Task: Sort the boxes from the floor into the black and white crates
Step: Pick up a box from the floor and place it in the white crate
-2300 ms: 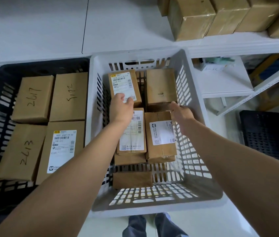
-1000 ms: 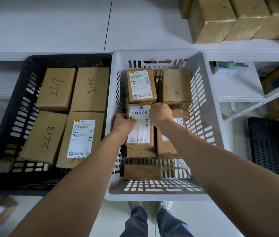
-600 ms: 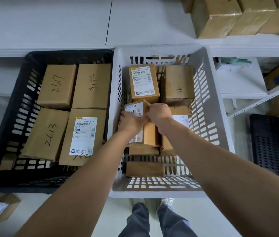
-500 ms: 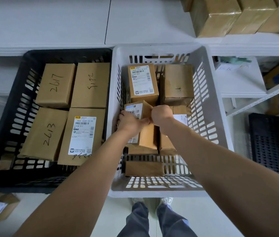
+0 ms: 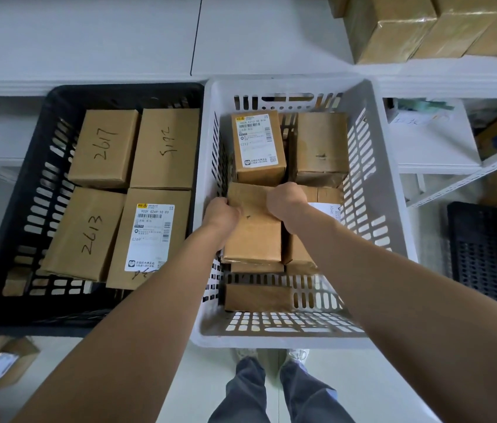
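A white crate stands right of a black crate; both hold several brown cardboard boxes. In the white crate's near left I hold a brown box, its plain side up, lying on other boxes. My left hand grips its left edge and my right hand grips its far right corner. Behind it stand a labelled box and a plain box. The black crate's boxes are marked 2617, 5172, 2613, plus a labelled one.
White shelving runs behind and to the right of the crates, with taped brown parcels on top. Another black crate sits at the right. A loose box lies on the floor at lower left. My feet stand in front of the white crate.
Both hands took hold of the labelled box in the white crate's near left, tipped it up and turned it over; its plain brown side now faces up.
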`<move>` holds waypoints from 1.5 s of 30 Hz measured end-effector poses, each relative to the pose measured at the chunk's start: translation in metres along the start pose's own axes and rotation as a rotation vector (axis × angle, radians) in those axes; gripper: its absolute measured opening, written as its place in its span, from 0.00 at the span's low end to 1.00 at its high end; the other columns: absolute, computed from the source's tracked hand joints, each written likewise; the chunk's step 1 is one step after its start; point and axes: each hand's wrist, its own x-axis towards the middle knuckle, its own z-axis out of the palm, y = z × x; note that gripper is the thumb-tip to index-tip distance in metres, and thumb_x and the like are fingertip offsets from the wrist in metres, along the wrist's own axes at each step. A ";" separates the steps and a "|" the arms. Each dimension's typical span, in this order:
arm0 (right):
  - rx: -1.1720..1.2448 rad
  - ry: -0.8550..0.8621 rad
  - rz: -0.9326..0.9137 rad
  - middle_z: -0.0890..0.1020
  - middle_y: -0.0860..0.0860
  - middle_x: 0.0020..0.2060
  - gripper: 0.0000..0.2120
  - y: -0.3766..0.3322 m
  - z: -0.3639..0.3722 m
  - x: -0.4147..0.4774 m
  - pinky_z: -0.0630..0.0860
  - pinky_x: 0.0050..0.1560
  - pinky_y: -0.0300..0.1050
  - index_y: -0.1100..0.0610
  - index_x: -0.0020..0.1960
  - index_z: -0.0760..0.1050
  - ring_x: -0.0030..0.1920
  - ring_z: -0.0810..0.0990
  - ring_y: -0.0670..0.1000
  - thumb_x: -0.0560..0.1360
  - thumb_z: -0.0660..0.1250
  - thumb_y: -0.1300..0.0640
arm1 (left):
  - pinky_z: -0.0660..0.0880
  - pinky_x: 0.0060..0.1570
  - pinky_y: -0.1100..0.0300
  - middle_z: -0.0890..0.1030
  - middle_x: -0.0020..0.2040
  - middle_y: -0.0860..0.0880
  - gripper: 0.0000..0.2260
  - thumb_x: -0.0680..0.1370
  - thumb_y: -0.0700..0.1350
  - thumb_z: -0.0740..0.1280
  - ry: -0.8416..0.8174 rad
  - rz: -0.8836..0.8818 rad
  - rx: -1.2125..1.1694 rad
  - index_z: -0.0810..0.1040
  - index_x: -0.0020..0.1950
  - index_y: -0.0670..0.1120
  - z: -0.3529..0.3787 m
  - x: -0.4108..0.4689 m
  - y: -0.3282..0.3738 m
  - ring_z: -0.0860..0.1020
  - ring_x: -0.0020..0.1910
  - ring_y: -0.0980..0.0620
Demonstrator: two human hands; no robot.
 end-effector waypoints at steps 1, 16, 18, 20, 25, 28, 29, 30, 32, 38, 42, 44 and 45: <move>-0.118 0.015 -0.022 0.77 0.57 0.52 0.12 0.001 0.000 -0.003 0.67 0.43 0.39 0.63 0.59 0.74 0.47 0.74 0.53 0.76 0.63 0.66 | 0.70 0.64 0.46 0.75 0.64 0.41 0.17 0.81 0.40 0.56 0.004 -0.025 0.004 0.69 0.70 0.39 0.002 0.001 -0.002 0.73 0.63 0.41; 0.191 0.303 0.227 0.59 0.54 0.73 0.23 0.079 -0.019 0.019 0.65 0.69 0.53 0.57 0.73 0.62 0.71 0.60 0.58 0.77 0.56 0.61 | 0.72 0.62 0.48 0.78 0.60 0.44 0.11 0.81 0.41 0.56 -0.163 0.114 0.050 0.74 0.60 0.47 0.086 -0.028 0.035 0.76 0.58 0.44; 0.197 0.265 0.217 0.58 0.54 0.73 0.27 0.084 -0.021 0.018 0.65 0.69 0.54 0.57 0.74 0.59 0.71 0.61 0.59 0.77 0.60 0.52 | 0.72 0.61 0.46 0.79 0.57 0.45 0.10 0.81 0.43 0.56 -0.213 0.050 -0.005 0.76 0.54 0.51 0.093 -0.030 0.031 0.76 0.57 0.44; 0.189 0.222 0.232 0.58 0.55 0.73 0.39 0.090 -0.023 0.017 0.64 0.69 0.57 0.58 0.75 0.55 0.71 0.61 0.60 0.73 0.65 0.41 | 0.73 0.60 0.49 0.80 0.57 0.47 0.12 0.81 0.45 0.56 -0.230 0.040 -0.083 0.78 0.57 0.52 0.098 -0.031 0.028 0.77 0.57 0.46; 0.259 0.205 0.223 0.64 0.57 0.70 0.41 0.106 -0.024 0.021 0.68 0.67 0.58 0.59 0.74 0.55 0.68 0.67 0.60 0.71 0.71 0.45 | 0.71 0.40 0.62 0.78 0.51 0.52 0.17 0.82 0.38 0.53 -0.240 -0.012 -0.190 0.77 0.56 0.55 0.102 -0.031 0.024 0.75 0.46 0.54; 0.444 0.231 0.227 0.72 0.57 0.64 0.30 0.113 -0.025 0.024 0.73 0.62 0.52 0.58 0.71 0.62 0.62 0.73 0.59 0.73 0.68 0.51 | 0.70 0.47 0.58 0.76 0.56 0.48 0.16 0.81 0.36 0.54 -0.245 -0.081 -0.178 0.73 0.65 0.48 0.105 -0.031 0.022 0.74 0.49 0.50; 0.517 0.245 0.239 0.74 0.57 0.62 0.25 0.115 -0.026 0.023 0.73 0.60 0.49 0.59 0.69 0.65 0.61 0.74 0.58 0.75 0.66 0.54 | 0.70 0.49 0.56 0.77 0.58 0.46 0.16 0.81 0.35 0.55 -0.242 -0.108 -0.173 0.72 0.67 0.45 0.106 -0.030 0.020 0.73 0.51 0.48; 0.555 0.245 0.272 0.75 0.57 0.62 0.20 0.116 -0.025 0.022 0.73 0.61 0.47 0.60 0.67 0.67 0.61 0.75 0.57 0.76 0.63 0.57 | 0.69 0.50 0.56 0.76 0.61 0.44 0.16 0.80 0.35 0.56 -0.241 -0.132 -0.173 0.71 0.67 0.43 0.108 -0.028 0.019 0.73 0.52 0.47; 0.557 0.206 0.328 0.76 0.57 0.63 0.16 0.114 -0.028 0.018 0.73 0.57 0.40 0.62 0.65 0.71 0.64 0.74 0.56 0.79 0.57 0.63 | 0.68 0.50 0.56 0.75 0.63 0.43 0.16 0.80 0.35 0.58 -0.234 -0.162 -0.156 0.71 0.67 0.41 0.109 -0.026 0.018 0.73 0.53 0.47; -0.076 0.157 0.146 0.79 0.55 0.59 0.15 0.134 -0.020 0.032 0.73 0.46 0.38 0.62 0.62 0.75 0.60 0.78 0.55 0.79 0.57 0.65 | 0.75 0.53 0.54 0.75 0.57 0.43 0.15 0.78 0.38 0.60 -0.157 -0.131 -0.011 0.72 0.65 0.43 0.105 -0.022 0.037 0.74 0.54 0.45; 0.628 0.315 0.200 0.76 0.59 0.61 0.17 0.116 -0.042 0.047 0.69 0.52 0.44 0.64 0.65 0.71 0.61 0.75 0.58 0.81 0.54 0.56 | 0.77 0.34 0.63 0.78 0.60 0.41 0.12 0.79 0.37 0.58 0.105 0.085 0.025 0.75 0.60 0.40 0.080 0.002 0.071 0.77 0.42 0.50; 0.564 0.303 0.165 0.74 0.57 0.64 0.20 0.106 -0.052 0.058 0.63 0.50 0.41 0.61 0.68 0.66 0.58 0.73 0.55 0.80 0.55 0.51 | 0.76 0.35 0.66 0.76 0.63 0.42 0.13 0.80 0.38 0.58 0.268 0.187 0.066 0.74 0.62 0.40 0.062 0.021 0.084 0.78 0.46 0.50; 0.554 0.268 0.153 0.73 0.56 0.64 0.21 0.102 -0.056 0.063 0.62 0.50 0.41 0.60 0.69 0.65 0.56 0.72 0.54 0.80 0.56 0.50 | 0.78 0.43 0.63 0.75 0.65 0.43 0.13 0.80 0.39 0.58 0.321 0.196 0.071 0.73 0.64 0.40 0.054 0.032 0.089 0.78 0.53 0.48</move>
